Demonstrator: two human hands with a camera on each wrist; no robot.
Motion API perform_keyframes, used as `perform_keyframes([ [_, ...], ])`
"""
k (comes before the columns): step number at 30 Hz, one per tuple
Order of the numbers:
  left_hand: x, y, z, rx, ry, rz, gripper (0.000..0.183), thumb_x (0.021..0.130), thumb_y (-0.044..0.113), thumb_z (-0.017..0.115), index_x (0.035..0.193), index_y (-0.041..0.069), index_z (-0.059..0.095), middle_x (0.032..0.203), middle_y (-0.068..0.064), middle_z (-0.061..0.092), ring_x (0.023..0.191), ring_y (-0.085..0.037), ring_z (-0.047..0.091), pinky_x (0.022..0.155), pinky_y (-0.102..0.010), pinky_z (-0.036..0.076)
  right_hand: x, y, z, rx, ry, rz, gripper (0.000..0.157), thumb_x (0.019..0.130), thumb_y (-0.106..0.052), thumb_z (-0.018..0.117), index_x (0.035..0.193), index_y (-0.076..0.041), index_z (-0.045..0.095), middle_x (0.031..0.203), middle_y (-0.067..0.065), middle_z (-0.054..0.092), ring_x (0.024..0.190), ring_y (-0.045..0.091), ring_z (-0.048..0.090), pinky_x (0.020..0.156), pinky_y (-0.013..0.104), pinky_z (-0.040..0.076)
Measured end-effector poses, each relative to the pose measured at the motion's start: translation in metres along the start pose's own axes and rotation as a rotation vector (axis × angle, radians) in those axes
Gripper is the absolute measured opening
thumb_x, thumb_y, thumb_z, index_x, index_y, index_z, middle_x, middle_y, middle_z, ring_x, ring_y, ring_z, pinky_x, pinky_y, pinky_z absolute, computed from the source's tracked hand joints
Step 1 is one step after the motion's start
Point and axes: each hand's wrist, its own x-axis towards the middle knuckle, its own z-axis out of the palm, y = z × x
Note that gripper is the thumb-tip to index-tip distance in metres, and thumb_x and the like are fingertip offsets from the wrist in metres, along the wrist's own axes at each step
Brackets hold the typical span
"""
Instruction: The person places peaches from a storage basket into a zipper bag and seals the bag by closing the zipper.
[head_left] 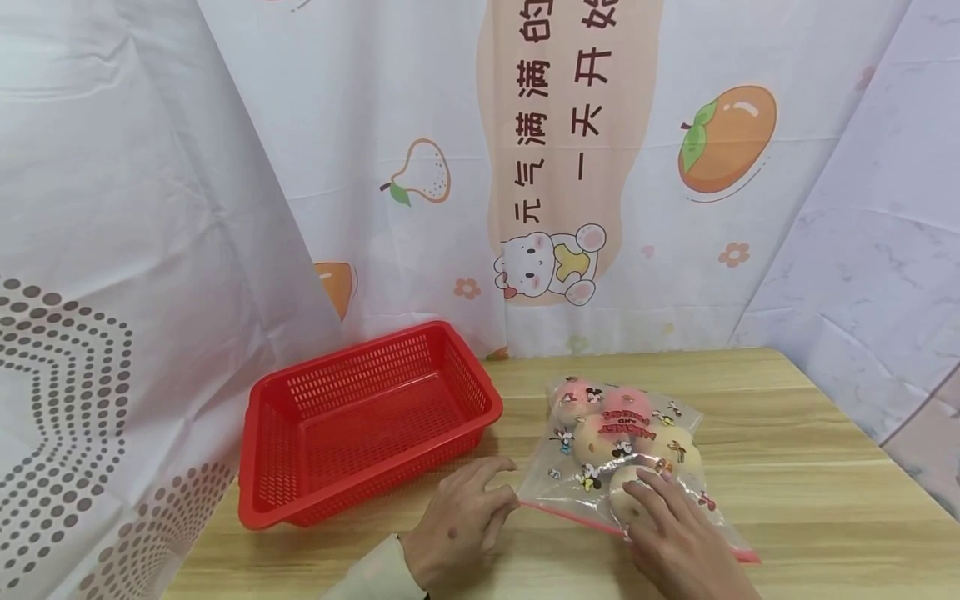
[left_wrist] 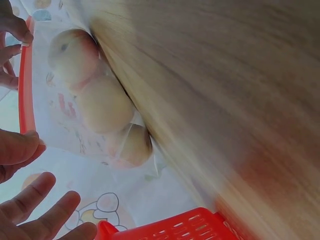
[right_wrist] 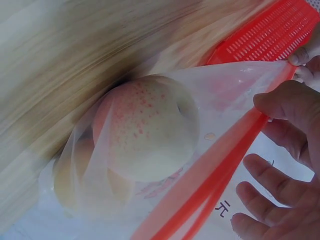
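Note:
A clear zip bag [head_left: 551, 479] printed with cartoon figures lies on the table, with several pink and cream peaches [right_wrist: 150, 127] inside. Its red zip strip [head_left: 570, 517] faces me. My left hand [head_left: 459, 518] pinches the left end of that strip between thumb and forefinger, the other fingers spread apart. Farther right along the strip, my right hand [head_left: 678, 533] pinches it with thumb and forefinger, as the right wrist view shows. In that view the strip's two red edges [right_wrist: 200, 200] stand slightly apart near the lower end.
A red perforated plastic basket [head_left: 367, 482] stands left of the bag, close to my left hand, with no contents visible. The wooden table [head_left: 817, 467] extends right of the bag. Behind it hangs a printed curtain [head_left: 420, 258], and pale sheets cover both sides.

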Motion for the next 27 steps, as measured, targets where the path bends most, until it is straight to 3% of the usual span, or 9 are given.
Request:
perform_keyframes([
  [10, -0.0006, 0.0002, 0.0007, 0.0, -0.006, -0.013, 0.007, 0.094, 0.02, 0.071, 0.087, 0.018, 0.073, 0.124, -0.003, 0.063, 0.113, -0.018, 0.062, 0.093, -0.04, 0.054, -0.0024, 0.0006, -0.0045, 0.0, -0.034, 0.025, 0.066, 0.107, -0.043, 0.015, 0.088, -0.011, 0.07, 0.111, 0.016, 0.063, 0.11, 0.038, 0.053, 0.122, 0.033, 0.006],
  [27, -0.0014, -0.0014, 0.0012, -0.017, -0.007, -0.008, 0.004, 0.09, 0.016, 0.074, 0.087, 0.018, 0.072, 0.123, -0.003, 0.063, 0.112, -0.018, 0.062, 0.092, -0.042, 0.055, -0.0096, 0.0033, -0.0053, -0.008, -0.017, 0.028, 0.061, 0.107, -0.043, 0.016, 0.072, -0.016, 0.059, 0.111, 0.015, 0.062, 0.11, 0.037, 0.052, 0.122, 0.035, 0.007],
])
